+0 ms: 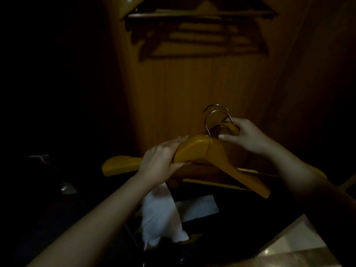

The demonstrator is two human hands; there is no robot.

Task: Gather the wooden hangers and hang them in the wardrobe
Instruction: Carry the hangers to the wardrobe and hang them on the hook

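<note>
I hold a stack of yellow wooden hangers (pixel 221 157) low in front of the open wardrobe. My left hand (pixel 161 160) grips the left shoulder of the front hanger. My right hand (pixel 248 135) is closed on the neck of a hanger behind it, just under the metal hooks (pixel 213 116). Several more wooden hangers (pixel 198 33) hang in shadow at the top of the wardrobe, against its wooden back panel (pixel 192 87).
A white cloth (pixel 161 214) and a pale flat sheet (pixel 198 207) lie on the dark wardrobe floor below my arms. Pale floor tiles (pixel 300 247) show at bottom right. The wardrobe's right wall (pixel 317 74) is close. The left side is too dark to read.
</note>
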